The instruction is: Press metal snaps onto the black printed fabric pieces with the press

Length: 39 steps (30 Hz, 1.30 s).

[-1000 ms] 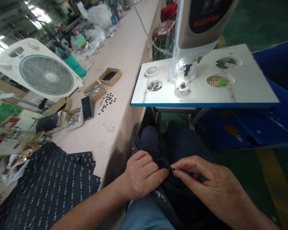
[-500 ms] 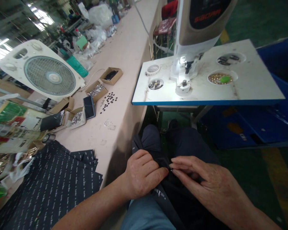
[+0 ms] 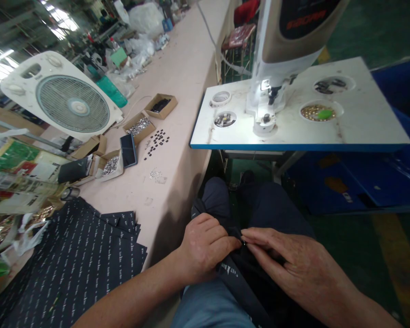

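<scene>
Curling its fingers over black, white-lettered woven cloth, the left hand rests in front of the white, blue-edged machine table. The cloth, probably light and limp, is best held taut near its edge. Rightward, a tiny shiny metal piece, likely slippery, appears pinched between the right hand's thumb and forefinger.
</scene>
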{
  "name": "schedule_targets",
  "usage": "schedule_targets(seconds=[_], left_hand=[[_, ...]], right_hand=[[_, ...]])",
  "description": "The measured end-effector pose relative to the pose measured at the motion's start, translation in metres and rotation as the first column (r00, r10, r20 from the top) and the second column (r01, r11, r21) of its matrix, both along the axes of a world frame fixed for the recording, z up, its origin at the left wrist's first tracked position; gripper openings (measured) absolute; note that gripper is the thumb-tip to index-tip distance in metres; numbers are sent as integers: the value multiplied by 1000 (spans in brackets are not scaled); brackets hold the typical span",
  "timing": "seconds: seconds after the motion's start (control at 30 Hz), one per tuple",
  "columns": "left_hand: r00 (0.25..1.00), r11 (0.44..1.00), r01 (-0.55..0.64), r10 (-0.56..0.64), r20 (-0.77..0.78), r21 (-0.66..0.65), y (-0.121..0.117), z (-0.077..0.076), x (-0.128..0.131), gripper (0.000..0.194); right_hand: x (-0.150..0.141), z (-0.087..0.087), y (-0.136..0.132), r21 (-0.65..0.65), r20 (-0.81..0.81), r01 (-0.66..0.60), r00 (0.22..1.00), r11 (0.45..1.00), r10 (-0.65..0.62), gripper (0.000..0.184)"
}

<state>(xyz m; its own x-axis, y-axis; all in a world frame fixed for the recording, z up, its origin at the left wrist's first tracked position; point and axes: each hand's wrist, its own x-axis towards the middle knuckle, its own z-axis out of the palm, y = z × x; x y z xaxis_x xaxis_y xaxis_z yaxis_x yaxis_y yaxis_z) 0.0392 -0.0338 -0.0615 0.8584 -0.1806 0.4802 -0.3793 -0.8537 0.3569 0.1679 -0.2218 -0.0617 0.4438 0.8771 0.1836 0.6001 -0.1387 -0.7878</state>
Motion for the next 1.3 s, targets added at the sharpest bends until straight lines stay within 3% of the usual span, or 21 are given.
schedule_targets(seconds=[0.13,0.3,0.43,0.53,0.7,0.87,0.97,1.13,1.3], left_hand=[[974,987,-67,33,-224,-145,0,0,1,12],[900,943,-173,33,-435,-286,1,3,6,22],[849,901,-259,40,-527,-349,1,5,10,16],[817,882,-294,32,-575,-367,1,5,12,12],[777,866,-335,31,-629,-371,1,2,12,12],[706,850,-404,53,-706,-339,2,1,12,8],[674,859,-417,73,-735,-296,3,-1,11,6],[628,868,-434,101,-772,-240,4,-2,9,13],[571,857,-468,109,-814,-214,3,-4,8,14]], right_hand=[[1,6,-1,-36,-49,-31,998,999,30,26],[4,14,-6,-105,-226,-103,971,989,77,27],[6,13,-8,-150,-364,-152,927,977,88,64],[3,10,-6,-239,-314,-144,947,960,64,86],[-6,7,2,-324,-206,-63,978,944,-6,62],[-11,12,7,-350,-251,-100,968,931,9,77],[-14,11,10,-373,-191,-84,981,924,12,75],[-21,-4,14,-345,-77,-31,997,938,5,48],[-18,-22,15,-335,-136,-44,991,941,-2,49]])
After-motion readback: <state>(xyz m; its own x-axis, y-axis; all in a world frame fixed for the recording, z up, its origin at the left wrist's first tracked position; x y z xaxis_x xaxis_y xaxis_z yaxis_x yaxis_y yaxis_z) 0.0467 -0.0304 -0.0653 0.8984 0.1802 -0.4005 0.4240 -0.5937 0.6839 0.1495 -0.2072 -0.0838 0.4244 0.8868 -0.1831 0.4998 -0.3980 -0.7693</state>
